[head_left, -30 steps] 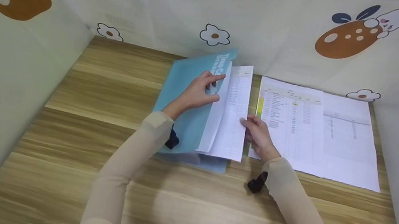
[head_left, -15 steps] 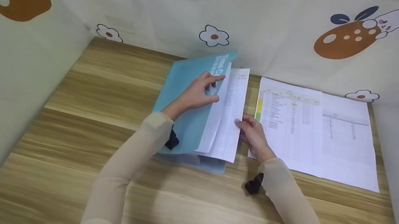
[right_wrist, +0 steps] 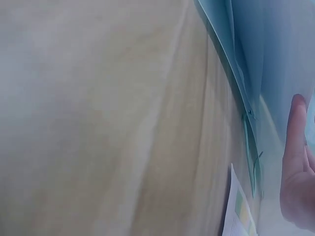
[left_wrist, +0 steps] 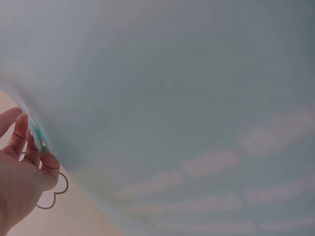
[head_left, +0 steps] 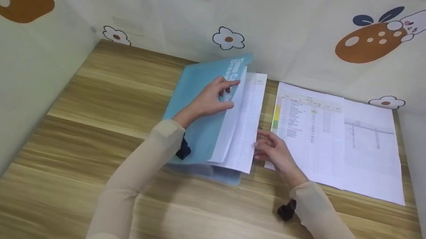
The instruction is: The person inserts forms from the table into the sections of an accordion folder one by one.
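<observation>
A blue folder (head_left: 196, 90) with white lettering stands partly open on the table, its front cover raised. With my left hand (head_left: 212, 97) I pinch the cover's edge between thumb and fingers; the left wrist view shows that hand (left_wrist: 29, 157) beside the broad blue cover (left_wrist: 172, 98). White printed sheets (head_left: 247, 121) lie inside and stick out past the cover on the right. My right hand (head_left: 275, 150) is at their right edge, fingers fairly straight and fingertips by the paper. In the right wrist view, one straight finger (right_wrist: 295, 128) lies along the pale sheet.
Two overlapping printed sheets (head_left: 303, 153) lie to the right, the left one with yellow and green marks on its edge. A thin teal cord (right_wrist: 247, 152) hangs from the folder's edge. Patterned cloth walls (head_left: 172, 3) border the wooden table (head_left: 74, 182).
My right hand pushed the sheets left, further into the folder, then loosened and slid down along their edge toward me. My left hand kept its hold on the cover.
</observation>
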The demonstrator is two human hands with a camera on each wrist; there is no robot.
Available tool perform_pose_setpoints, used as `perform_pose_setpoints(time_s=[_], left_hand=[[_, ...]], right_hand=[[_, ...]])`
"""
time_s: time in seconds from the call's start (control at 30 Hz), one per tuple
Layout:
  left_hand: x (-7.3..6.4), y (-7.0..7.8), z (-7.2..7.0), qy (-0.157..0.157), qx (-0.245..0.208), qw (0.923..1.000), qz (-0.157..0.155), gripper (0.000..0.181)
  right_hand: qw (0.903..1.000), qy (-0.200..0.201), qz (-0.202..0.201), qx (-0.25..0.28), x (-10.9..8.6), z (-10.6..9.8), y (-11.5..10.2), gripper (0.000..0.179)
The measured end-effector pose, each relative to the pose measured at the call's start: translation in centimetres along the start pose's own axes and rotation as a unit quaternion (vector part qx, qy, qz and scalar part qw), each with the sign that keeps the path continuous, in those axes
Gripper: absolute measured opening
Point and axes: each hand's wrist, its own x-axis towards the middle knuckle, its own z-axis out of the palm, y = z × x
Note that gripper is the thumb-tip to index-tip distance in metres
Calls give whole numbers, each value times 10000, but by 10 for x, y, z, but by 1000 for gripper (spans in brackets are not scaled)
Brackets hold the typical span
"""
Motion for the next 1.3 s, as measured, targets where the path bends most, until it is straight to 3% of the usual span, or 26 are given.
perform_pose_setpoints(time_s=[0.2,0.57,0.97,1.17,1.3], left_hand=[[0,-2,0,25,1,9998,184,58],[0,-1,0,-14,106,9999,-56,58],[-2,-1,1,37,-19,9999,-125,60],[0,-1,1,131,-41,9997,183,58],[0,-1,1,106,-32,9999,125,58]], right_hand=[[9997,-172,-92,116,-14,8,2,55],[9994,-149,-194,258,-14,22,2,56],[9993,-189,-300,82,-7,38,1,53],[9989,-171,-436,-89,-4,44,2,53],[9984,-13,-337,-448,-3,47,0,52]])
